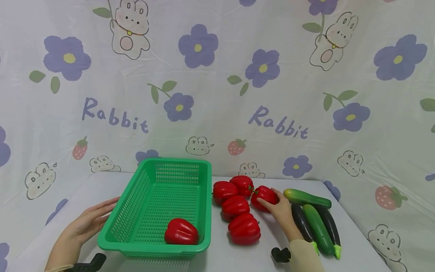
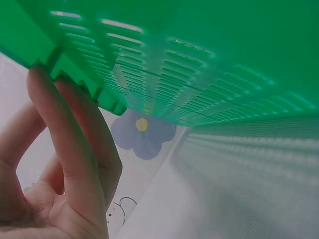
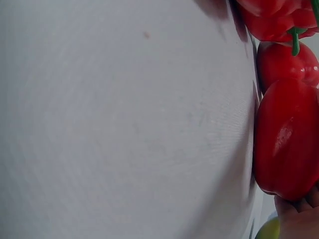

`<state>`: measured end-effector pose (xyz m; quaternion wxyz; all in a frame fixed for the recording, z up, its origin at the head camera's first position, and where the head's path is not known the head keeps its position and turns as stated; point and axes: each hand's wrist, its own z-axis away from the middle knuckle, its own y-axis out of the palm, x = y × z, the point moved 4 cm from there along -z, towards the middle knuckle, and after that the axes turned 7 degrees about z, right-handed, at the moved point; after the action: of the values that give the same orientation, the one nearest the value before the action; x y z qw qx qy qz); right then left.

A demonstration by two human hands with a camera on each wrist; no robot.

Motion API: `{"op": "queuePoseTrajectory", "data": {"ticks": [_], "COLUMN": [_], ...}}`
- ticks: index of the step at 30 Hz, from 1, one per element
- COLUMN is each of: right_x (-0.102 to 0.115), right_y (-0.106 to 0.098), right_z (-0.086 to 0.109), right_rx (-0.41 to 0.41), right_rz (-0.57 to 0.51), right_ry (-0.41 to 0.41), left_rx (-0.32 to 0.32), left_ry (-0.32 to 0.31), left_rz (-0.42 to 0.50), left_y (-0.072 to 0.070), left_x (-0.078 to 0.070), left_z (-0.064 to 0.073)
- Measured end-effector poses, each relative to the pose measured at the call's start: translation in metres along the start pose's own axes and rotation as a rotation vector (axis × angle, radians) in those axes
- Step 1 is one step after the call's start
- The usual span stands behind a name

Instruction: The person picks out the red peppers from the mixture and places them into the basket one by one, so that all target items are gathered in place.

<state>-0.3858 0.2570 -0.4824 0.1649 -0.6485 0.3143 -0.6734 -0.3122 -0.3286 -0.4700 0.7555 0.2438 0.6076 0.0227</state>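
Note:
My right hand (image 1: 281, 212) holds a red bell pepper (image 1: 263, 196) between thumb and fingers at the back right of the pepper group. In the right wrist view that bell pepper (image 3: 285, 142) lies on its side on the white surface, fingers at its end. Beside it are several other red bell peppers (image 1: 244, 229). My left hand (image 1: 81, 226) is at the left side of a green plastic basket (image 1: 154, 247); the left wrist view shows fingertips (image 2: 42, 82) touching the rim from outside. One red bell pepper (image 1: 181, 231) lies in the basket's near right corner.
Right of my right hand lie dark eggplants (image 1: 330, 224) and green cucumbers (image 1: 318, 228), with another cucumber (image 1: 307, 198) across behind them. A white table (image 1: 353, 245) carries everything. Behind it hangs a cloth (image 1: 217, 94) printed with flowers and rabbits.

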Motion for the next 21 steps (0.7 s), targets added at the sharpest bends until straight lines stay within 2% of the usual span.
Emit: {"op": "queuePoseTrajectory", "data": {"ticks": [13,21], "right_x": [-0.0002,0.0061], "right_y": [-0.0018,-0.0044], "right_z": [-0.0055,-0.0073], "right_rx": [-0.029,-0.047], "right_rz": [-0.03,-0.05], "right_ry": [0.014,0.02], "left_rx": [-0.022,-0.004], "left_ry": [-0.008,0.007], "left_rz": [-0.017,-0.034], "left_y": [0.001,0.0026], "left_x": [-0.0007,-0.0012], "left_z": [0.0003,0.0018]}}
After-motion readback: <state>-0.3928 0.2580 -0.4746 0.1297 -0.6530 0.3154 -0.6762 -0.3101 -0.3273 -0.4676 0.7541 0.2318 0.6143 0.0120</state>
